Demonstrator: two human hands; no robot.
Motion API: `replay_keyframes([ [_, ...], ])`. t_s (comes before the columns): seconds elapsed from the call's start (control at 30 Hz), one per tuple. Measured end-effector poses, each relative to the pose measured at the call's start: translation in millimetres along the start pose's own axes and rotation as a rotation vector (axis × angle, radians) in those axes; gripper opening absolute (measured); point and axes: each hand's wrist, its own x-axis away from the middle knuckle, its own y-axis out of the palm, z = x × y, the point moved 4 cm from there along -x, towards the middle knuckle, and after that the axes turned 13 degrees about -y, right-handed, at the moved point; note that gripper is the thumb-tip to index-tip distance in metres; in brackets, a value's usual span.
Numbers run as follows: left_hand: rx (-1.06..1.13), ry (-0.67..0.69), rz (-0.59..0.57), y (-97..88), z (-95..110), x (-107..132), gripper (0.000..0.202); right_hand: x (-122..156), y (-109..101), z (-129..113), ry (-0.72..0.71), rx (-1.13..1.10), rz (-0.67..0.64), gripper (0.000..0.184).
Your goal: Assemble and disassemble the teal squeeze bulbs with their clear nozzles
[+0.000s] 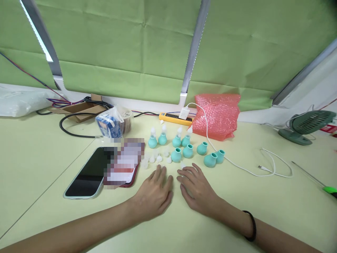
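My left hand (156, 191) rests palm down on the pale table, fingers extended and slightly apart, with nothing in it. To its right lies my right hand (197, 188), also palm down with spread fingers. Just beyond the fingertips are several small whitish translucent caps (159, 158), one (183, 164) near my right fingers. Behind them stand several teal bulb-shaped pots with open necks, such as this teal pot (176, 154). In the back row, several teal pots (162, 138) carry white translucent tops. Two more teal pots (210, 160) touch at the right.
Two phones, a black-screened one (85, 174) and a red-cased one (129, 168), lie left. Behind are a bagged blue package (110, 124), a yellow power strip (173, 118) and pink bubble wrap (218, 116). Right are a white cable (244, 171), a green fan (310, 124) and a screwdriver (313, 177).
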Motion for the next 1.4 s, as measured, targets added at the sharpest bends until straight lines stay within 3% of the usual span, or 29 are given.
replay_keyframes([
  [0.2, 0.136, 0.215, 0.108, -0.4, 6, 7, 0.021, -1, 0, -2, 0.043, 0.063, -0.011, 0.018],
  [0.3, 0.174, 0.131, 0.165, -4.2, 3, 7, 0.023, -1, -2, 0, 0.083, 0.104, -0.035, 0.017],
  [0.4, 0.129, 0.01, 0.095, -2.7, 0, 4, 0.027, -1, -3, 2, 0.1, 0.14, -0.08, 0.015],
  [0.5, 0.108, 0.038, 0.048, 0.5, 1, 3, 0.028, 1, -2, 1, 0.07, 0.106, -0.075, 0.016],
  [0.63, 0.126, 0.1, 0.073, 2.3, 2, 3, 0.023, 4, -6, 3, 0.023, -0.106, 0.035, 0.022],
  [0.7, 0.151, 0.104, 0.081, 1.1, 2, 3, 0.021, 6, -13, 11, 0.032, -0.225, 0.163, 0.023],
  [0.8, 0.195, 0.099, 0.035, -0.8, 1, 2, 0.021, 12, -27, 37, 0.153, -0.252, 0.403, 0.013],
  [0.87, 0.22, 0.091, -0.006, -1.6, 1, 1, 0.021, 16, -32, 56, 0.247, -0.207, 0.454, 0.009],
  [1.0, 0.242, 0.096, -0.005, -2.5, 1, 1, 0.021, 19, -27, 71, 0.261, -0.196, 0.355, 0.01],
  [1.23, 0.292, 0.093, 0.106, 2.3, -2, -1, 0.021, 12, -5, 32, 0.081, -0.224, 0.081, 0.015],
  [1.4, 0.406, 0.084, 0.13, 3.6, -6, 0, 0.022, 11, -9, 17, 0.015, -0.248, 0.073, 0.011],
])
